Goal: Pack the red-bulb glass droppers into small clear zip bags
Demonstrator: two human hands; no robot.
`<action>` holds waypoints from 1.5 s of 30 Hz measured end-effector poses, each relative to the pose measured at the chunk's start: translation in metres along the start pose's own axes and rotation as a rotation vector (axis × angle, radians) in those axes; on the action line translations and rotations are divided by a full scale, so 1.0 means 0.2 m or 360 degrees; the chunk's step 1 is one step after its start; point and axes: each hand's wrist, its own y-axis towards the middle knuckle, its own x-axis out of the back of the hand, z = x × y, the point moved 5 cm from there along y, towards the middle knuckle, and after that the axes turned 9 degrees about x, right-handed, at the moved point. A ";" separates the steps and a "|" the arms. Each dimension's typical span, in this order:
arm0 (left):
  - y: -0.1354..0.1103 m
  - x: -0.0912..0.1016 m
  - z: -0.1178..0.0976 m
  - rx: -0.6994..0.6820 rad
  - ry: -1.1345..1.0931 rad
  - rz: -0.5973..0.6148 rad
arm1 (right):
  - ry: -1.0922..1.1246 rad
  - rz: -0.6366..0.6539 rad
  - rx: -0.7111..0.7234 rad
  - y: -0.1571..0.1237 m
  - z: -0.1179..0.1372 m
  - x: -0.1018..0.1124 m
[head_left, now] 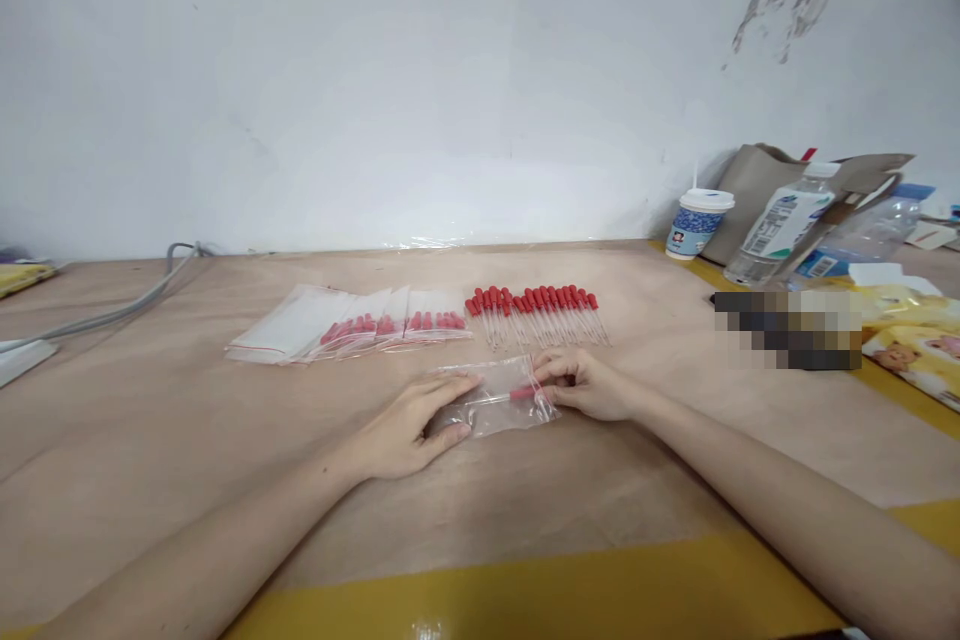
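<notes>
A clear zip-lock bag [491, 422] lies flat on the table in front of me. Inside it, at least in part, is a glass dropper [520, 394] with a red bulb pointing right. My left hand [409, 427] rests on the bag's left end, thumb and fingers spread apart. At the bag's red-lined right end, the fingers of my right hand [589, 385] are pinched together at the bulb's end; their exact contact is partly hidden. Beyond the bag lies a row of loose red-bulbed droppers [551, 315]. Left of them, several bags with droppers inside [386, 324] overlap.
A stack of flat bags [281, 325] lies at the left end of the row. Grey cables [142, 300] cross the far left. On the right stand a paper cup [697, 225], plastic bottle [784, 225] and grey bag [750, 185], near yellow packaging [919, 350] and a blurred-out dark object [787, 330].
</notes>
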 end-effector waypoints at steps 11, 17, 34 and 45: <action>0.01 0.01 -0.01 -0.0042 -0.0020 -0.0011 | 0.0386 -0.0337 -0.0319 -0.01 -0.03 -0.07; 0.00 0.01 -0.01 0.0009 -0.0029 -0.0006 | 0.0340 -0.0292 -0.0401 -0.02 -0.04 -0.04; 0.01 0.01 0.00 0.0018 -0.0126 0.0013 | 0.0585 -0.0655 -0.0752 -0.06 -0.02 -0.06; 0.00 0.02 -0.01 0.0050 -0.0178 0.0003 | 0.0386 -0.0882 -0.0775 -0.09 -0.12 0.10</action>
